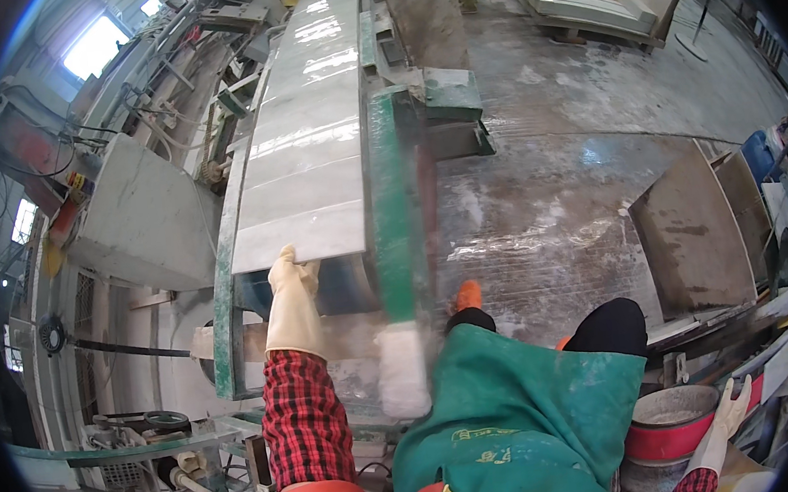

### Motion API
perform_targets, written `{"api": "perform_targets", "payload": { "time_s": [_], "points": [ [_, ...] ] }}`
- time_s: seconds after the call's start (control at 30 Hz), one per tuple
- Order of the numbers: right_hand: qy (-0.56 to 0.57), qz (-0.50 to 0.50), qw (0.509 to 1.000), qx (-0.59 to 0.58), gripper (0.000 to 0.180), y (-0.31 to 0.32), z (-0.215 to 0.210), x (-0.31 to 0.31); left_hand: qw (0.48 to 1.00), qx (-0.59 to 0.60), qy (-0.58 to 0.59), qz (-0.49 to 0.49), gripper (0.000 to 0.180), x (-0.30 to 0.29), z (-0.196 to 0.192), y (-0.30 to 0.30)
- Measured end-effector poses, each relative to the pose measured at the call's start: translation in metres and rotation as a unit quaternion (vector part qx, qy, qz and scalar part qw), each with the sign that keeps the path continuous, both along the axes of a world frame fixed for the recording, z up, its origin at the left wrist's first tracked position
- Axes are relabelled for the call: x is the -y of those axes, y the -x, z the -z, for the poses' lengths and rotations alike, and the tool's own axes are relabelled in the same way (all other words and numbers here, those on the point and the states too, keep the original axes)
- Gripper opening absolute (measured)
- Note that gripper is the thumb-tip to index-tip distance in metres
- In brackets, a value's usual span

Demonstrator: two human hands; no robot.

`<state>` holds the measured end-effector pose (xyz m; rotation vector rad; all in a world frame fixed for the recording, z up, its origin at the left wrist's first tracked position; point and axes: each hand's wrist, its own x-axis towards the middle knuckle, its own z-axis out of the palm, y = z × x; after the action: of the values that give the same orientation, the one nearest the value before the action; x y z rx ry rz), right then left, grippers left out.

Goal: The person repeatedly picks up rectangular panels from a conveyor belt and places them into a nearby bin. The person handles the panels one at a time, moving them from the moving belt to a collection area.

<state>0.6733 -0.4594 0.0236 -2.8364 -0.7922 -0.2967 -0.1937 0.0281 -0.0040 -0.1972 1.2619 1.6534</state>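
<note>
While our left hand sits at the near end of the conveyor, the nearest white slab lies straight ahead of it, on top of the conveyor. We see the thumb over the slab's near edge; the fingers' underside is hidden, so we cannot tell how firmly they close. From here its long axis appears to run across the conveyor, and our left hand is much the nearer. Our right hand, fingers spread, is well off to the conveyor's right, beside a red-banded bucket; we cannot tell whether they touch. The slab's near edge stands above the conveyor's end roller, green rails flank it, and wet floor gives room to the conveyor's right.
</note>
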Motion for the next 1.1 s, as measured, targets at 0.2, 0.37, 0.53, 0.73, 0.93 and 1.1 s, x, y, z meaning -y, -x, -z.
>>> {"api": "perform_targets", "payload": {
  "time_s": [0.2, 0.37, 0.53, 0.73, 0.93, 1.1],
  "points": [
    [0.002, 0.001, 1.000, 0.003, 0.060, 0.018, -0.009, -0.004, 0.999, -0.035, 0.025, -0.007, 0.034, -0.001, -0.012, -0.014],
    [-0.007, -0.010, 1.000, 0.010, 0.059, 0.020, -0.005, 0.000, 0.997, -0.049, 0.066, -0.012, 0.028, -0.001, -0.024, -0.018],
    [-0.001, -0.019, 0.999, 0.027, 0.059, 0.021, 0.001, 0.005, 0.994, -0.077, 0.057, 0.058, 0.024, 0.005, -0.019, -0.006],
    [-0.004, -0.029, 0.999, 0.041, 0.060, 0.031, 0.005, 0.002, 0.984, -0.144, 0.046, 0.097, 0.024, 0.012, -0.032, -0.004],
    [0.023, 0.003, 0.999, 0.031, 0.061, 0.050, -0.003, -0.004, 0.945, -0.143, 0.229, 0.184, 0.024, 0.010, -0.058, 0.001],
    [0.012, -0.013, 0.999, 0.039, 0.062, 0.049, -0.004, -0.001, 0.977, -0.117, 0.124, 0.128, 0.034, 0.005, -0.001, 0.006]
  ]
}}
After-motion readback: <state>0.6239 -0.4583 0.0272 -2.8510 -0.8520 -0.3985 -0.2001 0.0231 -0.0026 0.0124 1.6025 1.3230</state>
